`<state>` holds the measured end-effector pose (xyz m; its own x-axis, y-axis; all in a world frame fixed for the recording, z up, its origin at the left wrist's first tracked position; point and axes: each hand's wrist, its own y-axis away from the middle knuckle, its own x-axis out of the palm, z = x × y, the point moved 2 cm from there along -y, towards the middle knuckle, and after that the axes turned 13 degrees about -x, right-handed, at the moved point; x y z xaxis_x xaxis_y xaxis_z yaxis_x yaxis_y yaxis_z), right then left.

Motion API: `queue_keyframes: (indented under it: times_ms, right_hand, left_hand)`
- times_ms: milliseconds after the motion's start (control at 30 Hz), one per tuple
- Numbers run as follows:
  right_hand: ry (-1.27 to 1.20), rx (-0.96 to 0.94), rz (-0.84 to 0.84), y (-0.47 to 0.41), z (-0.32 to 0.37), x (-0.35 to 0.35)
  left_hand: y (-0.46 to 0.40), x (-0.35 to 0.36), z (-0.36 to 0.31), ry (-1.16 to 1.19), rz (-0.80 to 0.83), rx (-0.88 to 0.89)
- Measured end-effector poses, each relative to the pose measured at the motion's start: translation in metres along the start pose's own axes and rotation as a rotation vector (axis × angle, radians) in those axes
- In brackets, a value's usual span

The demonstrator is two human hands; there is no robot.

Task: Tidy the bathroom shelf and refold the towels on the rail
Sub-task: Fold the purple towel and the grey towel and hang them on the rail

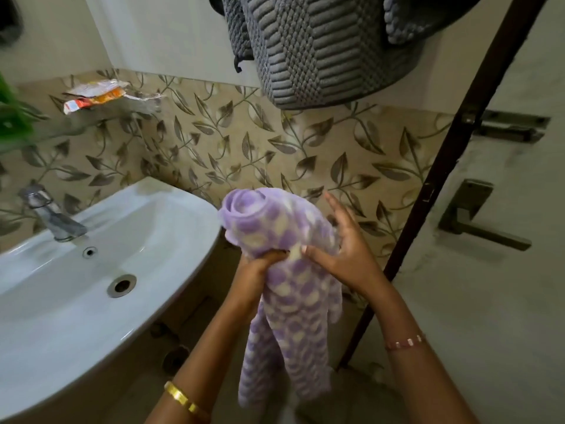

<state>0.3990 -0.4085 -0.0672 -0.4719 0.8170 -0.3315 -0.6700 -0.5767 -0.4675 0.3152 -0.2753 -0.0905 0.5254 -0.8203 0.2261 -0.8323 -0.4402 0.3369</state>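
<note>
towel: I see a purple-and-cream checked towel [287, 270] at lower centre of frame, held in the air just right of the basin. Top end is rolled into a loose coil, the rest hangs down limp past both wrists.
left hand: my left hand [260, 267] has its fingers curled round the towel's middle, bunching the cloth.
right hand: my right hand [342, 249] has fingers spread along the towel's right side, thumb pressing in near the left hand's grip.
basin: white basin [101, 270] at left of frame, bowl shows only drain and overflow hole; tap [52, 215] at its back left.
shelf: glass shelf [91, 117] at upper left, carrying crumpled wrappers [97, 94].
room: dark door edge [434, 191] runs just right of the right hand. Grey textured towel [324, 50] hangs at upper centre, well above the purple one.
</note>
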Motion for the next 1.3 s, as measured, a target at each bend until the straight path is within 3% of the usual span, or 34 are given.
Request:
queue_keyframes:
  times_ms: [133, 233, 500, 633, 867, 1000, 1200, 1300]
  right_hand:
    - [0.142, -0.115, 0.088, 0.001, 0.016, 0.006]
    - [0.176, -0.164, 0.154, 0.003, 0.022, 0.013]
    - [0.527, -0.158, 0.159, 0.0, 0.015, 0.036]
    - [0.544, -0.22, 0.249, -0.006, 0.021, 0.063]
    - [0.445, -0.235, 0.138, -0.007, 0.035, 0.09]
    - [0.489, -0.222, 0.204, -0.009, 0.036, 0.103]
    - [0.465, -0.25, 0.264, -0.013, 0.038, 0.107]
    - [0.475, -0.266, 0.266, -0.02, 0.041, 0.098]
  left_hand:
    - [0.006, 0.006, 0.013, -0.107, 0.007, 0.018]
    - [0.006, 0.001, 0.014, -0.188, -0.024, 0.152]
    - [0.009, -0.038, 0.014, -0.094, -0.154, 0.169]
    - [0.012, -0.06, 0.012, -0.047, -0.168, 0.167]
    - [0.007, -0.088, 0.011, -0.118, 0.012, 0.137]
    - [0.005, -0.1, -0.002, -0.164, 0.025, 0.216]
    - [0.017, -0.099, -0.038, -0.576, 0.156, 0.56]
    - [0.016, -0.091, -0.049, -0.715, 0.166, 0.589]
